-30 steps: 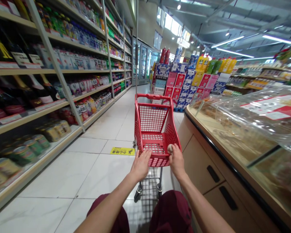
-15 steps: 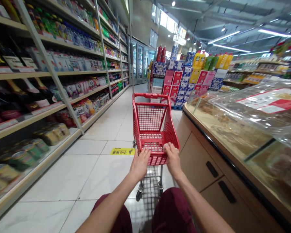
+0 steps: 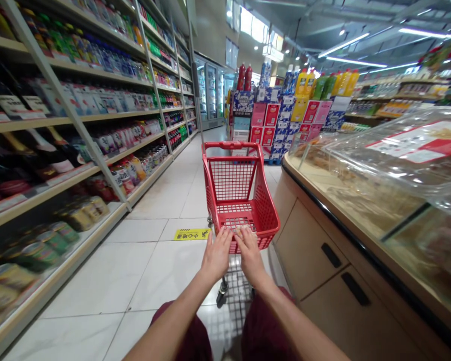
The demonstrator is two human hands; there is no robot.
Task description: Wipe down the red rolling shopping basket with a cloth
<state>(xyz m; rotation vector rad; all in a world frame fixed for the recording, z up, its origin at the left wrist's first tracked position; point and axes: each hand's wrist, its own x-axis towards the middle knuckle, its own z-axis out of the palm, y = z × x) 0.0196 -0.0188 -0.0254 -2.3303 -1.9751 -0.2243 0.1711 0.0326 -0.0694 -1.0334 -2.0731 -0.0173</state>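
A red shopping cart (image 3: 261, 215) with an empty plastic mesh basket stands in front of my knees, its taller end with the bar on the far side. Over the left part of its near rim curl the fingers of my left hand (image 3: 216, 253). Close beside it, my right hand (image 3: 250, 253) grips the middle of the same rim. Both thumbs are side by side, and the fingertips are partly hidden by the rim. Under the basket a front wheel (image 3: 221, 292) shows between my legs.
Shelves of bottles and cans (image 3: 131, 113) run along the left. A wooden counter with clear covers (image 3: 319, 240) borders the right. Stacked drink cartons (image 3: 266, 118) stand ahead. A yellow sign (image 3: 191, 234) lies on the white tiles, and glass-door fridges (image 3: 210, 90) are farther back.
My right hand has slid left along the rim, close to my left hand. The cart has turned slightly, and the wheel below has swivelled. My left hand keeps its place.
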